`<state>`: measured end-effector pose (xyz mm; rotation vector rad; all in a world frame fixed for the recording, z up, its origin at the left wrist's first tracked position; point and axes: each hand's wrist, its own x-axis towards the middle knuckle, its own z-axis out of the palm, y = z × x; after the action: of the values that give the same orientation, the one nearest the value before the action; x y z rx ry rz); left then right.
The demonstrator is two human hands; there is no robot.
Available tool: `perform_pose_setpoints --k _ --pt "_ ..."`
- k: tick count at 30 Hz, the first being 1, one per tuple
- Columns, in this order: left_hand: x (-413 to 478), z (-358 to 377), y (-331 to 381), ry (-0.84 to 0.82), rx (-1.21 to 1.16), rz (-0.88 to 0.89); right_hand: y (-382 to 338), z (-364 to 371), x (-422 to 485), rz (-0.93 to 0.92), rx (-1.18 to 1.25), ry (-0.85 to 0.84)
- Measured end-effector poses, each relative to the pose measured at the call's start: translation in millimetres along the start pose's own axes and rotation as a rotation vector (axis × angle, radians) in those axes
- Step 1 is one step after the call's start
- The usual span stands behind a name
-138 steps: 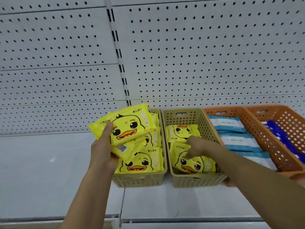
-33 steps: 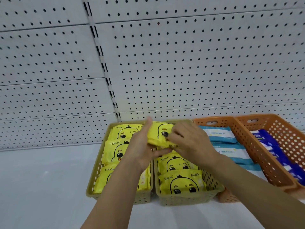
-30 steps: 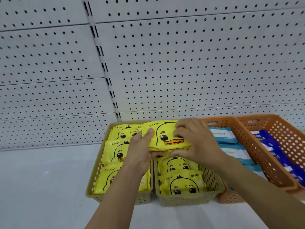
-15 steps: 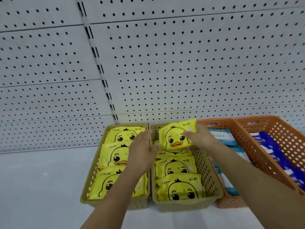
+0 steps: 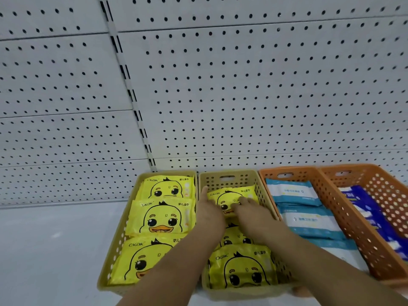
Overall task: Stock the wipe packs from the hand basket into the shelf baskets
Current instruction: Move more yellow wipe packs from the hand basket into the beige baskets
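I am pressing the yellow duck-print wipe pack flat at the twelve o'clock end of the beige perforated plastic shelf basket, my left hand and right hand laying open, straight fingers on it, ideally seating it level, face up.

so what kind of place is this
Probably a shop aisle: a white pegboard back panel above a shelf, and plastic baskets lined up holding rows of identical yellow duck wipe packs and blue-and-white packs.
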<state>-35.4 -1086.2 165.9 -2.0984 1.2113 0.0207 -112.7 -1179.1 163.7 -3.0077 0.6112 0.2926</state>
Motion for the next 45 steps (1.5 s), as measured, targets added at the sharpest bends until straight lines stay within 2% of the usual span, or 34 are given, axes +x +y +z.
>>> perform_pose_setpoints --k 5,7,9,13,16,18,23,25,29,31,33,37,42,45 --pt "6 8 -7 -0.001 0.065 -0.004 3 14 7 0.025 0.127 -0.247" --pt "6 10 -11 0.069 -0.021 0.005 6 11 9 0.021 0.183 -0.252" --pt "-4 13 -15 0.187 -0.232 0.026 5 6 6 0.011 0.291 -0.222" --pt "-54 27 -21 0.283 -0.684 0.081 -5 -4 -34 -0.033 0.488 -0.103" --pt "-95 47 -15 0.314 -0.861 0.120 -24 2 -79 -0.032 0.571 0.008" --pt "-118 58 -12 0.374 -0.889 0.145 -41 12 -103 -0.026 0.566 0.135" --pt "-165 77 -10 0.452 -0.821 0.159 -82 33 -146 0.083 0.322 0.457" --pt "-182 93 -7 0.557 -0.791 0.146 -96 46 -164 0.101 0.274 0.550" --pt "-221 127 9 0.783 -0.908 0.139 -123 71 -205 0.126 0.447 0.643" --pt "-248 140 18 0.819 -1.009 0.139 -139 82 -230 0.156 0.534 0.665" --pt "-279 153 26 0.772 -1.099 0.113 -157 93 -256 0.179 0.570 0.679" --pt "-340 186 39 0.517 -1.204 0.062 -191 122 -307 0.157 0.574 0.623" --pt "-417 244 58 0.349 -1.222 -0.034 -235 162 -375 0.160 0.590 0.328" --pt "-462 282 64 0.285 -1.222 -0.091 -265 186 -408 0.149 0.628 0.251"
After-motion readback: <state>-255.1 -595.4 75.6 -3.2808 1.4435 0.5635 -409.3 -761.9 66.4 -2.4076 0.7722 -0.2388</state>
